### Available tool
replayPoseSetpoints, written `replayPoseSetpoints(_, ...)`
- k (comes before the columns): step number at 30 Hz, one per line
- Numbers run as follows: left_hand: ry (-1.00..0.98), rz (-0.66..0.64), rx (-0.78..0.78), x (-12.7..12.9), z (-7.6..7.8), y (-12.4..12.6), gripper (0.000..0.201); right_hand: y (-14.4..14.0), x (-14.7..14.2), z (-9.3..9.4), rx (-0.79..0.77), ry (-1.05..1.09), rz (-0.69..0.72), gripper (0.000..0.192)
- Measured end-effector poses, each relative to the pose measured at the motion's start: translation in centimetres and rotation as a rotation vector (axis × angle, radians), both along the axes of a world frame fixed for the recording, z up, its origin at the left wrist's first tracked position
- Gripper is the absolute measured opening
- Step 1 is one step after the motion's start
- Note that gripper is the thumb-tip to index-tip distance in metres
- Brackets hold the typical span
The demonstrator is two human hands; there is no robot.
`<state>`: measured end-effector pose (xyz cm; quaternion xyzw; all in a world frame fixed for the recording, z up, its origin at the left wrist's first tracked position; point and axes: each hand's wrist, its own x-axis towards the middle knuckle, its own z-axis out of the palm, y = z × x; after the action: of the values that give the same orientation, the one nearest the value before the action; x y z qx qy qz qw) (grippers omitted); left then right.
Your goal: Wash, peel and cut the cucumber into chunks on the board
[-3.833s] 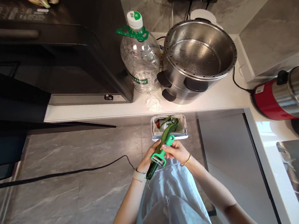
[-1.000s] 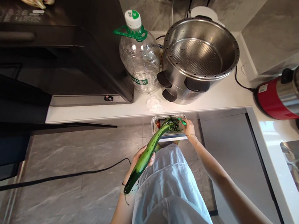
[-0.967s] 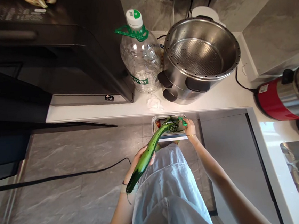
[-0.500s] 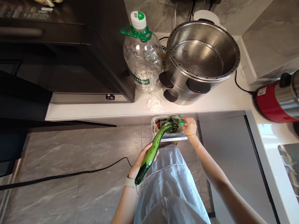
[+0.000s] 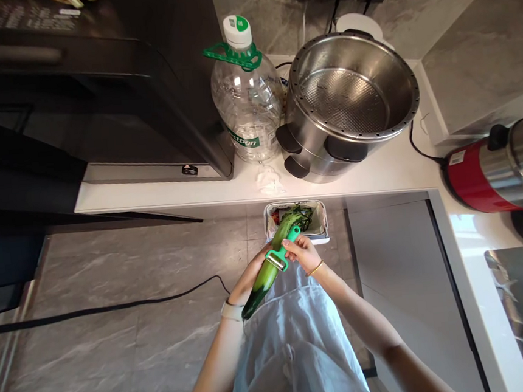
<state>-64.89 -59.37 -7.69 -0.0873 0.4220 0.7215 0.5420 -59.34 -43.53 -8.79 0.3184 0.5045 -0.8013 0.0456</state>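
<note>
The left hand [image 5: 251,274] is gripping the cucumber [image 5: 271,262] at its middle, probably firm but slippery where peeled, while the right hand [image 5: 302,255] is holding the green peeler [image 5: 283,252] closed

Left of the hands, open floor [image 5: 119,349] lies bare but for a cable [image 5: 115,303]. Just beyond them the bin [image 5: 322,234] blocks the way; above it, the bottle [image 5: 246,99] and pot [image 5: 349,103] crowd the far desk [image 5: 391,169].
</note>
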Motion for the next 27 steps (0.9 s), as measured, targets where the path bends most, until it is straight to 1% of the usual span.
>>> replayPoseSetpoints(3,-0.075,-0.064,0.007,0.0,0.8,-0.9,0.027,1.4,-0.3,-2.1,0.054,-0.020,-0.102,0.043)
replayPoseSetpoints(6,-0.154,-0.098,0.087,-0.2,1.2,-1.4,0.032,4.5,-1.0,-4.8,0.172,-0.048,-0.194,0.046)
replayPoseSetpoints(10,-0.140,-0.105,0.118,-0.5,1.3,-1.9,0.033,8.5,-1.9,-7.9,0.389,-0.120,-0.234,0.046)
replayPoseSetpoints(12,-0.126,-0.122,0.103,-0.6,1.4,-2.3,0.035,10.0,-1.9,-9.1,0.556,-0.174,-0.241,0.045)
replayPoseSetpoints(14,-0.105,-0.130,0.068,-0.5,1.8,-2.7,0.035,11.1,-1.5,-10.1,0.779,-0.238,-0.229,0.041)
replayPoseSetpoints(16,-0.075,-0.126,0.025,-0.4,2.3,-3.0,0.033,11.9,-0.8,-10.5,0.987,-0.270,-0.173,0.035)
replayPoseSetpoints(17,-0.056,-0.126,-0.002,-0.3,2.6,-3.1,0.034,12.3,-0.5,-10.5,1.065,-0.263,-0.137,0.031)
replayPoseSetpoints(19,-0.021,-0.122,-0.073,-0.3,2.9,-3.1,0.042,12.6,0.2,-10.0,1.153,-0.208,-0.085,0.026)
replayPoseSetpoints(21,-0.010,-0.086,-0.150,-0.3,2.9,-3.0,0.054,12.4,0.5,-8.9,1.158,-0.158,-0.113,0.027)
replayPoseSetpoints(22,-0.014,-0.058,-0.171,-0.3,2.7,-2.9,0.058,12.1,0.5,-8.3,1.118,-0.152,-0.160,0.029)
replayPoseSetpoints(23,-0.023,-0.030,-0.174,-0.3,2.5,-2.9,0.059,11.5,0.3,-7.6,1.036,-0.155,-0.214,0.032)
replayPoseSetpoints(24,-0.033,-0.010,-0.165,-0.3,2.3,-2.8,0.058,10.7,0.1,-6.9,0.910,-0.157,-0.258,0.035)
replayPoseSetpoints(25,-0.040,-0.003,-0.155,-0.3,2.1,-2.8,0.056,9.8,-0.2,-6.2,0.748,-0.154,-0.280,0.039)
replayPoseSetpoints(26,-0.043,-0.008,-0.152,-0.3,1.9,-2.8,0.054,8.7,-0.5,-5.5,0.566,-0.142,-0.274,0.042)
replayPoseSetpoints(27,-0.043,-0.021,-0.157,-0.3,1.8,-2.7,0.052,7.6,-0.8,-4.9,0.383,-0.117,-0.236,0.044)
